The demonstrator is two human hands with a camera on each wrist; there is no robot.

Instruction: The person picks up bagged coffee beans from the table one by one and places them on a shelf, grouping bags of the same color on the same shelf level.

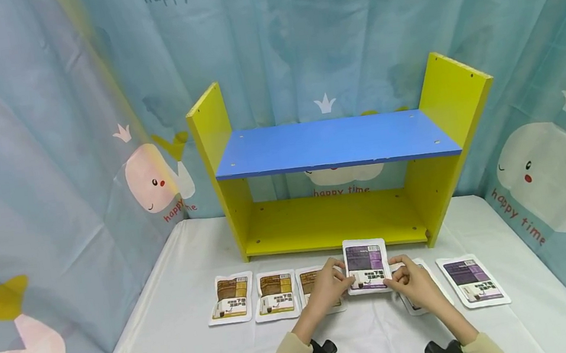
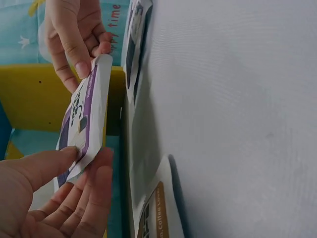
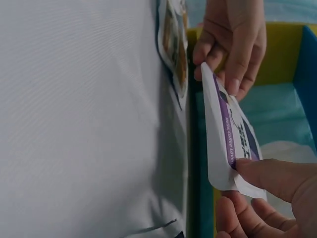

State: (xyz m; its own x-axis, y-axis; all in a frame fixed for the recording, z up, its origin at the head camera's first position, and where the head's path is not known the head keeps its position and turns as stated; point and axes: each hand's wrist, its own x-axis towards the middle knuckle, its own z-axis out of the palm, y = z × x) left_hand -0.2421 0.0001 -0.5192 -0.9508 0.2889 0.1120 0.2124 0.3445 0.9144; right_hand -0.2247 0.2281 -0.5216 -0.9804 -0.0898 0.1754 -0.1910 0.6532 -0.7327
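A white coffee pouch with a purple label point(image 1: 367, 265) is held up off the table, just in front of the shelf. My left hand point(image 1: 326, 285) pinches its left edge between thumb and fingers, and my right hand point(image 1: 414, 284) pinches the right edge likewise. In the left wrist view the raised pouch point(image 2: 85, 119) tilts between both hands. Under my right hand lies a second purple pouch point(image 1: 411, 306), partly covered by it. Behind my left hand a brown-labelled pouch point(image 1: 307, 280) is partly hidden.
Two more brown-labelled pouches, one at far left point(image 1: 230, 298) and one beside it point(image 1: 276, 295), lie flat on the white tablecloth point(image 1: 176, 345). Another purple pouch point(image 1: 473, 281) lies at far right. Behind stands a yellow shelf unit point(image 1: 331, 218) with a blue upper board point(image 1: 334, 141).
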